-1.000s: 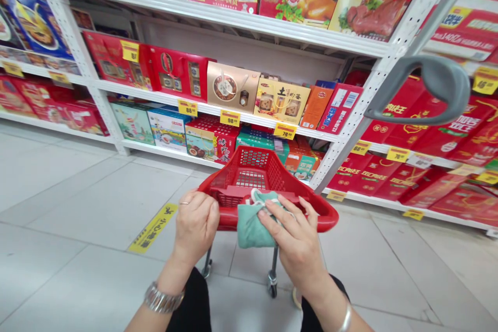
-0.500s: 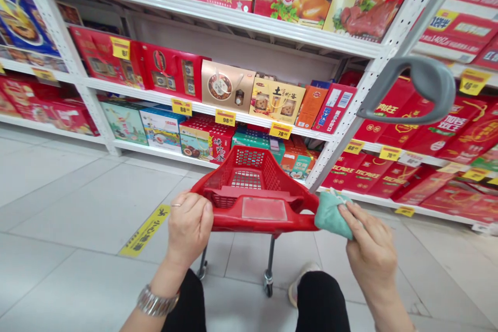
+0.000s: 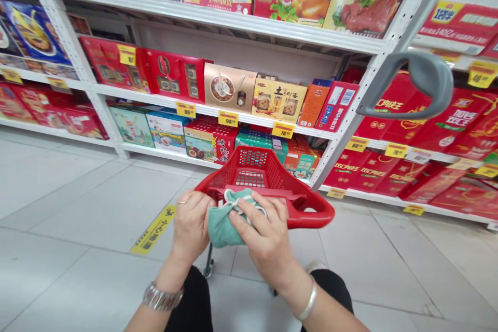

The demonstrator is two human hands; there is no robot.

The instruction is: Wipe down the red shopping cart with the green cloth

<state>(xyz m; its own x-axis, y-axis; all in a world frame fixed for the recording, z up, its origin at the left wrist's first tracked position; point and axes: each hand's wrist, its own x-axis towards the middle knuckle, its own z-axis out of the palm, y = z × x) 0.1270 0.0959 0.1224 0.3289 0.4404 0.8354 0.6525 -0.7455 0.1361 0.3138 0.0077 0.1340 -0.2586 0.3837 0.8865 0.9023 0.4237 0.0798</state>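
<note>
In front of me stands a red shopping cart (image 3: 311, 207) with a perforated plastic basket. My left hand (image 3: 191, 228) is closed around the left end of its handle. A folded green cloth (image 3: 223, 225) with white edging is under the fingers of my right hand (image 3: 268, 233), pressed on the handle's middle, right beside my left hand. The cloth and fingers hide much of the label panel there. The right end of the handle shows bare.
White shelving (image 3: 249, 15) with boxed goods and yellow price tags rises ahead. A grey looped handle (image 3: 439, 85) juts out at the right. A yellow warning strip (image 3: 153, 233) lies on the tiled floor (image 3: 58, 264) at the left. My legs are just behind the cart.
My right hand has slid the cloth leftward along the handle, from its right end to beside my left hand. My left hand keeps its hold.
</note>
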